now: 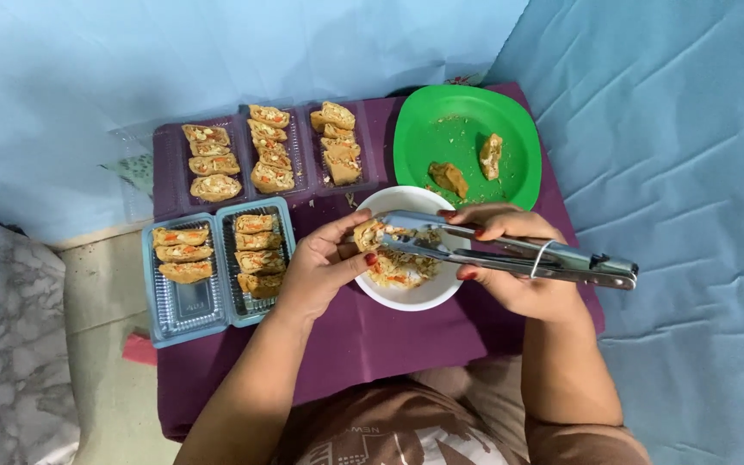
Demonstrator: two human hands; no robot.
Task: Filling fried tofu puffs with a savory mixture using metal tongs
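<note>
My right hand (523,267) grips metal tongs (510,254) that point left over a white bowl (419,295) of shredded filling. My left hand (320,267) pinches a filled roll piece (369,234) at the tongs' tip, above the bowl's left rim. Behind the bowl sits a green plate (441,146) with two roll pieces (449,178) on it.
Several clear plastic trays (184,306) of cut rolls lie in two rows at the left on a purple cloth (372,336). Blue fabric (673,172) covers the surface beyond and to the right. A pink object (138,349) sits by the cloth's left edge.
</note>
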